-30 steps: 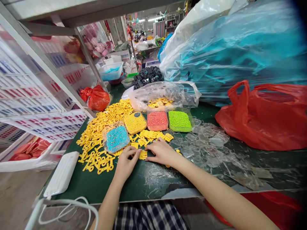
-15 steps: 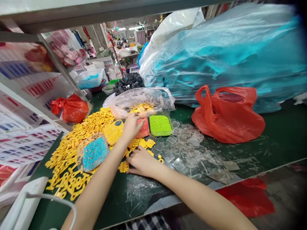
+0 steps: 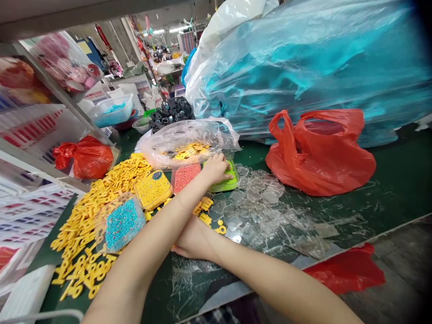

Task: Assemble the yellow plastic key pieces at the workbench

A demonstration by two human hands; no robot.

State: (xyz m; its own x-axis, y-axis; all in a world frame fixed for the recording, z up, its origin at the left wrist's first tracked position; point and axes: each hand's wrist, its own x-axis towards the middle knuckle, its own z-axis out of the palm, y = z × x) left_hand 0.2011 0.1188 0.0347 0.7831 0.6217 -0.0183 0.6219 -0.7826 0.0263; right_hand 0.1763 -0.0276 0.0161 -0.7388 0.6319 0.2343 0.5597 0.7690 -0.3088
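Note:
My left hand (image 3: 216, 171) reaches over the tray of bright green beads (image 3: 225, 183), its fingers bent but apart; nothing shows in them. To its left lie a tray of coral-red beads (image 3: 186, 176) and a tray of yellow beads (image 3: 153, 189) with a dark round piece on top. A tray of blue beads (image 3: 124, 225) is nearer. My right hand (image 3: 194, 238) rests low on the table beneath my left forearm, which hides its fingers. Small yellow plastic parts (image 3: 203, 206) lie just beyond it.
Yellow plastic pieces (image 3: 84, 216) are heaped on the left. Clear square plastic pieces (image 3: 259, 211) spread right of the trays. A clear bag (image 3: 162, 139) with yellow parts lies behind. A red plastic bag (image 3: 324, 157) stands at right, before a huge bag of blue material (image 3: 303, 76).
My left hand has moved right, from the coral-red tray to the green one. My right hand has slipped partly behind the left forearm. The view has shifted slightly.

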